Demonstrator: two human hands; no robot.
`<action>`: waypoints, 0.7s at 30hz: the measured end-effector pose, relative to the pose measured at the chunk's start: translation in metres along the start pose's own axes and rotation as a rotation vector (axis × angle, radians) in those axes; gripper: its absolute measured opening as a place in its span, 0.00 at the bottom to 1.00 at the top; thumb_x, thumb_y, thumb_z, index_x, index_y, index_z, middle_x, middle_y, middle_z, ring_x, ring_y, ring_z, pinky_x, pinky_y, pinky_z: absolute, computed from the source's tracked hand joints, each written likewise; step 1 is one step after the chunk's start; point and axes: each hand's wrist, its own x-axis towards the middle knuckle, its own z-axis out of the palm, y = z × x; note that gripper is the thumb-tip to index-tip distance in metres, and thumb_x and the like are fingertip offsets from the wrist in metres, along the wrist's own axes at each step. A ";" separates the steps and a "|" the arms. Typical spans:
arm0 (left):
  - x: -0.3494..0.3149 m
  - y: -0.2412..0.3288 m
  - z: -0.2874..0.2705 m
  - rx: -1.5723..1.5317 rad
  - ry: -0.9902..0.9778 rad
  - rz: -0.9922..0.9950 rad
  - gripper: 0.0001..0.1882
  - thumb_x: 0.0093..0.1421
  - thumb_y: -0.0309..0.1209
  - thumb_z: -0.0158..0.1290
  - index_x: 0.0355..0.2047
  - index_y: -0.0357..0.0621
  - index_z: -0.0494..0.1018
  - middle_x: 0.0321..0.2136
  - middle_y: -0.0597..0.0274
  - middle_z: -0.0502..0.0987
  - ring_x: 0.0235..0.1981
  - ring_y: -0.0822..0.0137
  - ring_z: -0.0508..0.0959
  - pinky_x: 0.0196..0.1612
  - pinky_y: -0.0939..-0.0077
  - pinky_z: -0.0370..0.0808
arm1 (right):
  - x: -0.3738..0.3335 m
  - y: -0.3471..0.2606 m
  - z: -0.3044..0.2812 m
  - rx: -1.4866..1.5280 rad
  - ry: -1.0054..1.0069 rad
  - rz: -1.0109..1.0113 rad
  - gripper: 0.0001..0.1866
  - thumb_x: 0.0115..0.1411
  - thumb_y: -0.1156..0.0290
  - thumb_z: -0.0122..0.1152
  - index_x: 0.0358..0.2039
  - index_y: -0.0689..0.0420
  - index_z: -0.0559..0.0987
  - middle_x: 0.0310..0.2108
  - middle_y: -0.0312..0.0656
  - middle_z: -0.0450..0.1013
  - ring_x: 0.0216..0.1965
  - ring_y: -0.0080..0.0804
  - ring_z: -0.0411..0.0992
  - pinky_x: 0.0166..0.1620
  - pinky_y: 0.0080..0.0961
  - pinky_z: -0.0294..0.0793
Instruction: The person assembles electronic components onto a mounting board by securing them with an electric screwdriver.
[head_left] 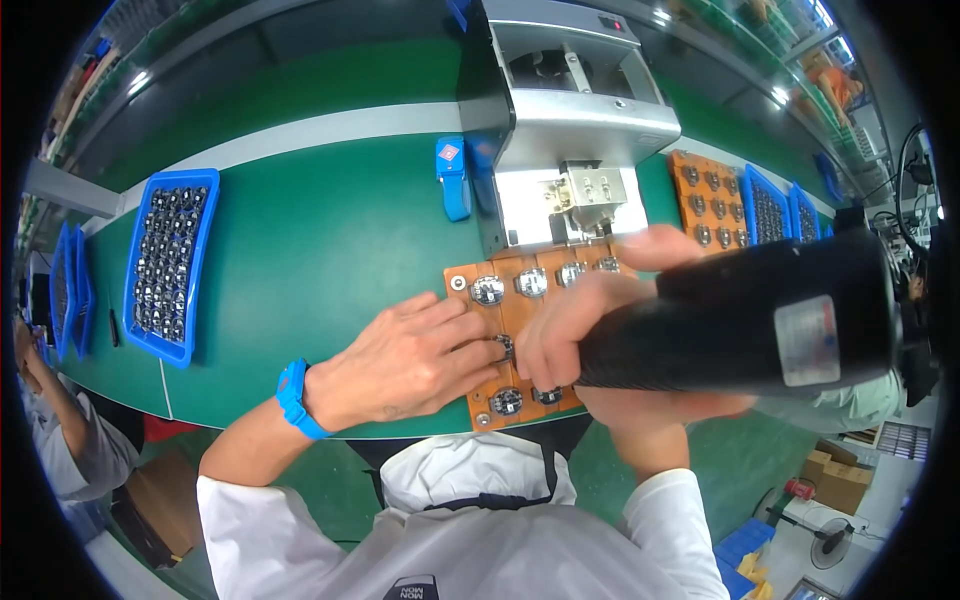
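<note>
My right hand [600, 330] is wrapped round a thick black electric screwdriver [740, 320], which looms close to the camera; its tip is hidden behind the hand. Below it lies an orange-brown fixture board [515, 312] with rows of round silver-and-black parts, such as one part [487, 291] in the far row and another [506, 402] in the near row. My left hand [410, 355], with a blue wrist strap, rests at the board's left edge. Its bent fingertips close on a small round part [504, 346] in the middle row. The board's right side is covered by my right hand and the screwdriver.
A silver machine [585, 120] stands just beyond the board. A blue strap [453, 180] lies beside it on the green table [310, 240]. At left is a blue tray [205, 265] of round parts. Another filled board [710, 200] and blue trays [768, 205] stand at right.
</note>
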 end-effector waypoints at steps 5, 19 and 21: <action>-0.001 0.000 0.000 -0.009 -0.033 -0.010 0.10 0.53 0.31 0.60 0.36 0.42 0.77 0.34 0.65 0.73 0.35 0.66 0.73 0.35 0.72 0.70 | 0.000 0.019 -0.004 0.114 -0.070 -0.053 0.56 0.49 0.21 0.47 0.63 0.56 0.55 0.22 0.51 0.70 0.20 0.40 0.69 0.27 0.38 0.73; -0.002 -0.001 -0.003 0.005 -0.040 0.010 0.10 0.52 0.31 0.60 0.35 0.43 0.77 0.32 0.64 0.71 0.34 0.66 0.72 0.35 0.71 0.69 | 0.004 0.044 -0.002 0.093 -0.248 -0.268 0.22 0.62 0.59 0.61 0.50 0.54 0.65 0.25 0.52 0.72 0.25 0.41 0.72 0.33 0.38 0.74; -0.003 -0.002 0.000 0.000 -0.024 0.016 0.10 0.53 0.31 0.60 0.35 0.43 0.77 0.32 0.64 0.72 0.35 0.66 0.72 0.35 0.71 0.69 | 0.003 0.037 -0.005 0.083 -0.301 -0.303 0.18 0.60 0.72 0.62 0.46 0.53 0.63 0.26 0.51 0.73 0.27 0.41 0.72 0.34 0.38 0.74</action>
